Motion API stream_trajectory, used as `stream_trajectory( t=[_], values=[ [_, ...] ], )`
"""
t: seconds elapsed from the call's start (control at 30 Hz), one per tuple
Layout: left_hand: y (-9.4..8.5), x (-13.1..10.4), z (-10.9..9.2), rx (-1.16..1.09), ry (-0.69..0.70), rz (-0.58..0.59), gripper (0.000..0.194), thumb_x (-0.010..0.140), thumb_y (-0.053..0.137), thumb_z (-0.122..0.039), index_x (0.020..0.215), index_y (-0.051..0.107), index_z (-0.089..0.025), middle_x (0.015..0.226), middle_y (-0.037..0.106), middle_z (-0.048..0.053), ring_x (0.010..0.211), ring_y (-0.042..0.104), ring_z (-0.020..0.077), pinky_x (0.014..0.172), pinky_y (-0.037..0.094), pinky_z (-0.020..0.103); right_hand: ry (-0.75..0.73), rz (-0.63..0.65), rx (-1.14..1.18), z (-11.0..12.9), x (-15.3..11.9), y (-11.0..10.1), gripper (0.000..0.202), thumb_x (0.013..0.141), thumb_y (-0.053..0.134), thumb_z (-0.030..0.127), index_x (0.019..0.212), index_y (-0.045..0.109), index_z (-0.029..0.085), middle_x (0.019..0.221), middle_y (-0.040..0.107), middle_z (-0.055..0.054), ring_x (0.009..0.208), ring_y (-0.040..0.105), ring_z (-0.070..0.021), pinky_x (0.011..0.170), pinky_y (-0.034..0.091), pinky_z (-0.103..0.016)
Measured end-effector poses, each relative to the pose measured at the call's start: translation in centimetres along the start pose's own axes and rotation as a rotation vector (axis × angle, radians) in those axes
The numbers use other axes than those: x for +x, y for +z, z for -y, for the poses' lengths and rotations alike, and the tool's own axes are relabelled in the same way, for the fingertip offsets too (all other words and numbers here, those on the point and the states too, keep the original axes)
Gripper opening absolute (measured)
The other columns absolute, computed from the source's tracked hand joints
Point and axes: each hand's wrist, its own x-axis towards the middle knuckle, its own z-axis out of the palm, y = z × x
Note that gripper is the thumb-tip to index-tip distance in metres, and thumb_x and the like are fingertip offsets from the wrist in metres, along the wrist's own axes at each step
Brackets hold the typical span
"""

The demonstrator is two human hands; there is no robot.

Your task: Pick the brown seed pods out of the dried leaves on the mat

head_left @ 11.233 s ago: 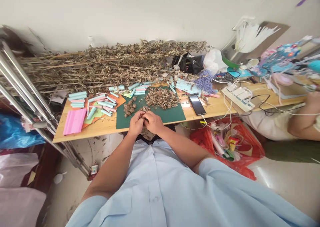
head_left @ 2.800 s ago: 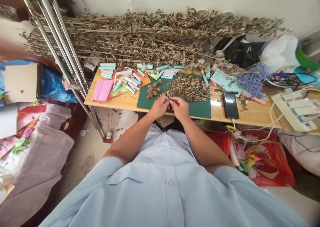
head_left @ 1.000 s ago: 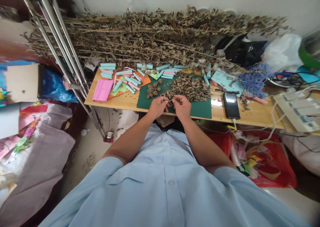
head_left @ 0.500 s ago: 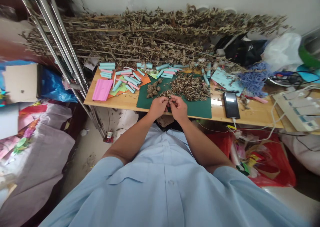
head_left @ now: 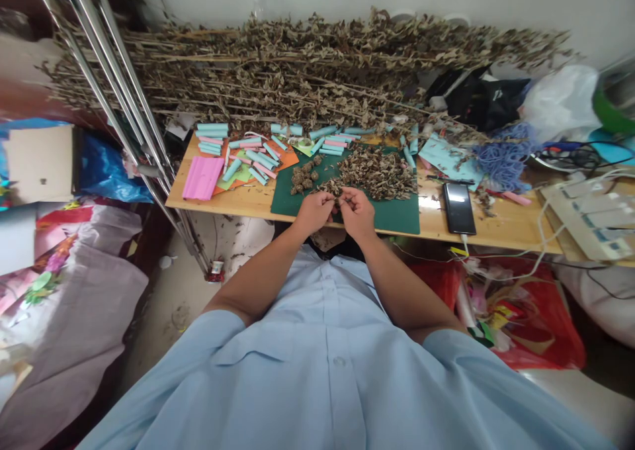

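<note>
Left hand (head_left: 314,213) and right hand (head_left: 358,214) pinch dried leaf (head_left: 337,203), leaf pile (head_left: 378,174) just beyond.

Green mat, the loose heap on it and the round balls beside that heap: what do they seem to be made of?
Green mat: probably plastic or rubber, matt; it looks flat and even.
Loose heap: dried leaves, it seems; the pieces are brown, curled and dull.
Round balls: perhaps packed plant matter, rough and matt; similar brown, lumpy surface, but too small to be sure.
</note>
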Motion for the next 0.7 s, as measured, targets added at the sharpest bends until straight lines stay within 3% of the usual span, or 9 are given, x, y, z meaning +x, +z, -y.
stream_trajectory(
  t=[0.7],
  values=[
    [-0.2, -0.2, -1.3, -0.012, -0.092, -0.015, 0.012, 0.087, 0.052, -0.02, 0.082, 0.063, -0.015, 0.066, 0.067, 0.001, 0.047, 0.061, 0.0093, 0.047, 0.039, 0.019, 0.121, -0.168, 0.226, -0.7, 0.9, -0.1, 0.033, 0.084, 0.065, 0.036, 0.114, 0.06, 0.023, 0.09, 0.066, 0.0, 0.052, 0.05, -0.0078, 0.048, 0.042, -0.023]
  ],
)
